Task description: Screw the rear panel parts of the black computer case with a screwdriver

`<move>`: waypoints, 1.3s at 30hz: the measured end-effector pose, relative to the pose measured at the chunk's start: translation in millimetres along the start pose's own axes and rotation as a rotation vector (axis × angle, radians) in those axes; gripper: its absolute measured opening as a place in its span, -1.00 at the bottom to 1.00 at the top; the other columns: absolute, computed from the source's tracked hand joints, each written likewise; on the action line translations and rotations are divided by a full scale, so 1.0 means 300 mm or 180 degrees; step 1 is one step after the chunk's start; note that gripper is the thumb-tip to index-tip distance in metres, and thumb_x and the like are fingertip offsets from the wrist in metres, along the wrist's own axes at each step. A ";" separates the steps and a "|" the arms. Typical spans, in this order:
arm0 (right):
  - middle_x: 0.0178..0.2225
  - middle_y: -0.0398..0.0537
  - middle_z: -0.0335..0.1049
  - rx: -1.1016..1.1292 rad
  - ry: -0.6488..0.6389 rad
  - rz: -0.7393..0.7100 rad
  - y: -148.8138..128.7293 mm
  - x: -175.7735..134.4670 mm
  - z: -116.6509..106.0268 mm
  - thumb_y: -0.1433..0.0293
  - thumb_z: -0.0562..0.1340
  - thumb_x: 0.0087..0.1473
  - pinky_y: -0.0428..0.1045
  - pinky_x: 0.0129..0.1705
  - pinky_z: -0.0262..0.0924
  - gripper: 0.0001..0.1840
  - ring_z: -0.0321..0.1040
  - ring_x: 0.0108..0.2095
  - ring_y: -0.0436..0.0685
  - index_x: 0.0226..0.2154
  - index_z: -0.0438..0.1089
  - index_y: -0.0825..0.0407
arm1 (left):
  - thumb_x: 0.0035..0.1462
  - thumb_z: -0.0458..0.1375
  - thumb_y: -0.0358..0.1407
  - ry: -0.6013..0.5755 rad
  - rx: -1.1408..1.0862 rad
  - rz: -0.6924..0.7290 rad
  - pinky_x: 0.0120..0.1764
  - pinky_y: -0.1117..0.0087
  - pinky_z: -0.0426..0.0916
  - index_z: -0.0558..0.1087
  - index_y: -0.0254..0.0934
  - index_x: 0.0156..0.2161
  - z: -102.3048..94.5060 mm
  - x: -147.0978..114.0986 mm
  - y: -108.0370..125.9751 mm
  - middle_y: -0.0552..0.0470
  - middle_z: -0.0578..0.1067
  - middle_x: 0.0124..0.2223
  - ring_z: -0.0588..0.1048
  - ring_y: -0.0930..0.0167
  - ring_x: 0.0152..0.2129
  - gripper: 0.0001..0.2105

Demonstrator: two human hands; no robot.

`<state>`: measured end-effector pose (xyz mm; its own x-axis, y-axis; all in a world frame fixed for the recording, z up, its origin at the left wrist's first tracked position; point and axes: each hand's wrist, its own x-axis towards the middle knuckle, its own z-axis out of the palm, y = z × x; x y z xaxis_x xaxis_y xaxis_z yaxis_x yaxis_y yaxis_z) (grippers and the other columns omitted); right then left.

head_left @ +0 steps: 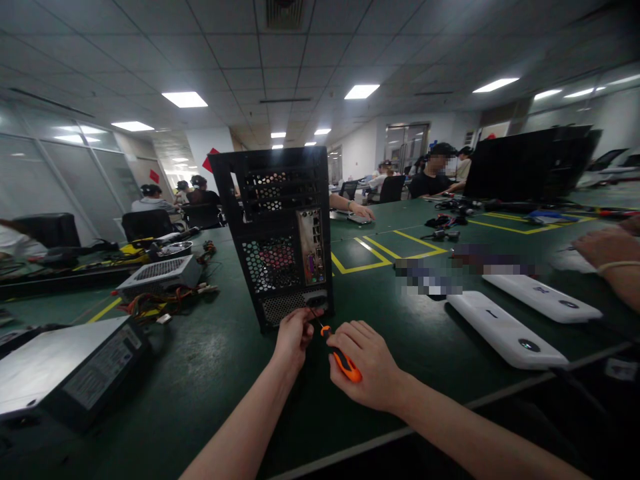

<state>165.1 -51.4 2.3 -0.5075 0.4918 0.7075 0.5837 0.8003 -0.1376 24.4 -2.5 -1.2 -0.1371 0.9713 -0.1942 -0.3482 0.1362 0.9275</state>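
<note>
Black PC case (275,230) is standing on the green table (200,380). Right hand (373,372) is gripping an orange-black screwdriver (350,369) just before the case's lower right corner; left hand (293,337) is curling its fingers there too, can't tell around what.

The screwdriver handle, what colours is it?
The screwdriver handle is orange with dark, blackish parts; the head view shows it.
</note>
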 end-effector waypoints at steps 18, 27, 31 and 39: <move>-0.47 -0.10 0.28 0.0060 -0.0111 0.0449 -0.009 -0.003 0.010 0.32 0.08 -0.03 -0.06 -0.38 0.07 -0.80 0.20 -0.47 0.01 -0.31 0.19 0.08 | -0.12 0.05 -0.32 -0.0228 0.0061 -0.0140 -0.75 0.61 -0.13 0.36 -0.39 -0.38 -0.012 0.004 -0.003 -0.09 0.46 -0.31 0.15 0.70 -0.80 -0.82; -0.45 -0.08 0.20 -0.0455 -0.0593 -0.0320 -0.019 -0.004 0.016 0.43 0.10 -0.13 -0.03 -0.39 -0.01 -0.90 0.09 -0.43 0.05 -0.43 0.27 0.04 | -0.15 0.13 -0.21 -0.0180 0.0673 0.0226 -0.75 0.59 -0.12 0.27 -0.35 -0.57 -0.003 -0.023 -0.015 0.19 0.21 -0.75 0.11 0.65 -0.85 -0.78; -0.41 -0.04 0.20 -0.0602 -0.0880 -0.0548 -0.014 -0.008 0.003 0.46 0.12 -0.19 -0.01 -0.37 -0.01 -0.88 0.08 -0.40 0.07 -0.45 0.28 0.04 | -0.12 0.11 -0.30 -0.0294 0.0574 0.0107 -0.73 0.60 -0.05 0.29 -0.37 -0.59 -0.009 -0.007 -0.011 0.13 0.28 -0.72 0.16 0.65 -0.83 -0.82; -0.40 -0.03 0.27 -0.0107 -0.0414 0.0169 -0.034 -0.004 0.013 0.29 0.07 -0.04 -0.01 -0.33 0.07 -0.69 0.18 -0.40 0.06 -0.22 0.21 0.12 | -0.08 0.07 -0.44 -0.0541 -0.0095 -0.0106 -0.71 0.61 -0.01 0.36 -0.44 -0.48 -0.011 0.021 -0.004 0.09 0.32 -0.65 0.17 0.67 -0.80 -0.93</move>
<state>157.3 -58.7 0.1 -0.5518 0.5752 0.6039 0.6317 0.7610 -0.1477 20.9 2.8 -4.7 0.0328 0.9857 -0.1654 -0.3776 0.1654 0.9111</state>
